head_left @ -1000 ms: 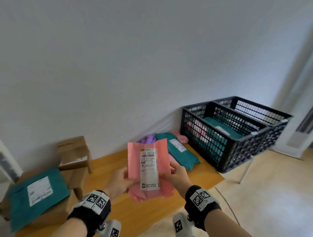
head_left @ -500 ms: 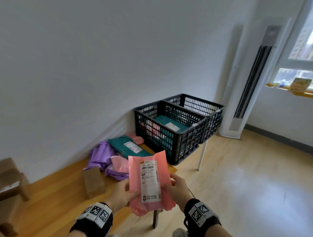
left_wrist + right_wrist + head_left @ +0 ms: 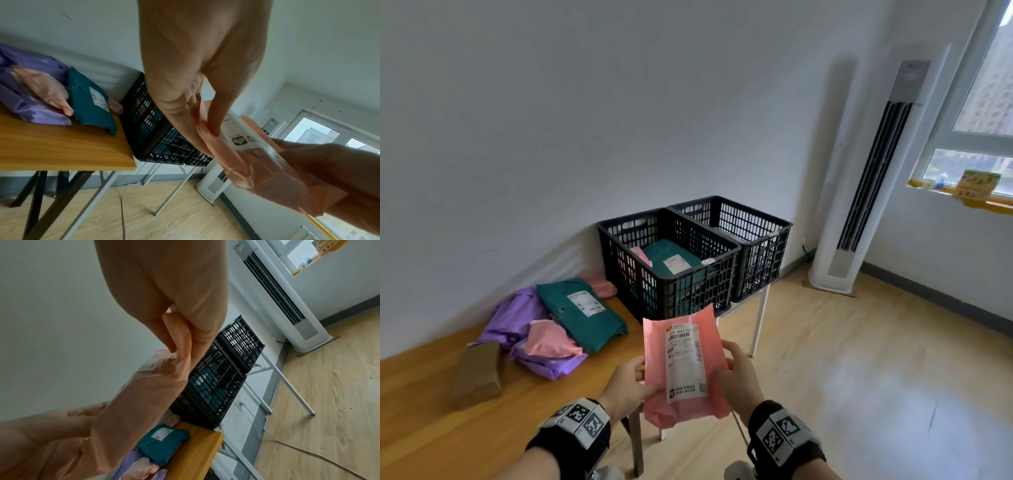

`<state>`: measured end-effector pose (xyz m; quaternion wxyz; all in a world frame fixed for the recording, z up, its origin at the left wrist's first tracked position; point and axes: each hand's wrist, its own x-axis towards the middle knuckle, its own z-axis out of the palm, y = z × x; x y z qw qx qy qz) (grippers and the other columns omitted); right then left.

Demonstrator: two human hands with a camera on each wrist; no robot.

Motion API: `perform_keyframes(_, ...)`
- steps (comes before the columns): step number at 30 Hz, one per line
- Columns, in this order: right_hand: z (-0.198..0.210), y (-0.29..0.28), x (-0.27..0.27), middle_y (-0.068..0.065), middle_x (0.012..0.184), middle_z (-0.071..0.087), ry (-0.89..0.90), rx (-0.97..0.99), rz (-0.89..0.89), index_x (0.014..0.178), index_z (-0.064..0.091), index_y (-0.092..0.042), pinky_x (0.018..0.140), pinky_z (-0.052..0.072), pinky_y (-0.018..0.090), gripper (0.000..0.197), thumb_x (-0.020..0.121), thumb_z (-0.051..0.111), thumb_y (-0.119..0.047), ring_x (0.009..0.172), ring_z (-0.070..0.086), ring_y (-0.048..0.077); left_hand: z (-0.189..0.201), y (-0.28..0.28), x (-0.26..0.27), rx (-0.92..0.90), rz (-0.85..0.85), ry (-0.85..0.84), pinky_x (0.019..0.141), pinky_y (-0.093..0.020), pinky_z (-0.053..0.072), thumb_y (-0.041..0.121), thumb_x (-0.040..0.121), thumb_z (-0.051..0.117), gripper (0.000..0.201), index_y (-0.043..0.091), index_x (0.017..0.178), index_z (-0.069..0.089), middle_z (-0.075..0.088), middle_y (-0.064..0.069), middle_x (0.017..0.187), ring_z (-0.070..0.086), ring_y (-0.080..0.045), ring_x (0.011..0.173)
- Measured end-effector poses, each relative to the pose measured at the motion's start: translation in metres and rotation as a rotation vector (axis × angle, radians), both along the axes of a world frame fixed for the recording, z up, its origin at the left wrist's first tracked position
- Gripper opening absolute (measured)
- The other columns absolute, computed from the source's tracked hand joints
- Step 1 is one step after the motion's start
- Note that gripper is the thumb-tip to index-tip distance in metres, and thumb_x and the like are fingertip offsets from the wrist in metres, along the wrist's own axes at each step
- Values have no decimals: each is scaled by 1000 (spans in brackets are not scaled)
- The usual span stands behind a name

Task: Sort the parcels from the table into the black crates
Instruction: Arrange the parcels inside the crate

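Both hands hold a pink parcel (image 3: 685, 368) upright, its white label facing me, in front of the table's right end. My left hand (image 3: 628, 385) pinches its left edge and my right hand (image 3: 736, 373) pinches its right edge. The left wrist view shows the thumb pressed on the pink parcel (image 3: 255, 159); the right wrist view shows fingers pinching the pink parcel (image 3: 144, 402). Two black crates stand beyond: the near crate (image 3: 671, 284) holds a teal parcel and a pink one, the far crate (image 3: 756, 236) sits to its right. On the wooden table (image 3: 431, 428) lie teal (image 3: 582, 315), purple (image 3: 517, 318) and pink (image 3: 551, 339) parcels.
A brown cardboard box (image 3: 477, 373) stands on the table at the left. A tall white air conditioner (image 3: 859, 192) stands against the wall right of the crates. A cable trails over the wooden floor (image 3: 876, 377). A window (image 3: 979, 102) is at the far right.
My view has swung right, so the crates shifted left and the air conditioner and window came into sight. The pink parcel stays gripped by both hands, now nearer the crates.
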<state>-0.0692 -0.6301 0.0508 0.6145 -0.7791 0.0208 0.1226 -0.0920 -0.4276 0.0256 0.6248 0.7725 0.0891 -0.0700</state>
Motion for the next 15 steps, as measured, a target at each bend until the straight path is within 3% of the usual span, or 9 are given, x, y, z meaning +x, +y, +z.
perform_keyframes(3, 11, -32, 14, 2, 103, 63, -5, 28, 9, 133, 42, -16, 60, 58, 27, 56, 85, 36, 13, 88, 65, 13, 10, -31, 14, 29, 13, -3, 74, -46, 59, 10, 73, 79, 49, 16, 116, 56, 68, -11, 105, 69, -24, 91)
perform_keyframes(5, 18, -48, 26, 2, 104, 61, -18, 48, 13, 133, 41, -16, 57, 55, 25, 55, 85, 38, 11, 87, 64, 13, 21, -48, 27, 60, 9, -4, 73, -44, 59, 10, 76, 77, 41, 18, 111, 56, 69, -8, 101, 70, -21, 87)
perform_keyframes(8, 26, -62, 53, 4, 106, 62, -41, 94, 11, 137, 39, -18, 61, 58, 31, 54, 88, 48, 4, 90, 65, 17, 39, -65, 53, 76, 5, 7, 70, -42, 60, 8, 78, 74, 41, 16, 112, 54, 71, -8, 97, 71, -22, 83)
perform_keyframes(11, 35, -69, 87, 7, 111, 61, -50, 133, 30, 136, 40, -17, 60, 57, 28, 53, 89, 59, -3, 91, 66, 19, 54, -73, 87, 105, 0, -3, 65, -38, 60, 7, 79, 74, 44, 14, 116, 51, 71, -10, 96, 71, -23, 82)
perform_keyframes(15, 46, -72, 142, 5, 107, 62, -94, 113, 52, 138, 40, -16, 63, 59, 29, 60, 85, 66, -6, 91, 66, 17, 68, -78, 139, 118, 23, -29, 71, -44, 59, 5, 79, 74, 45, 11, 117, 51, 70, -11, 96, 70, -25, 85)
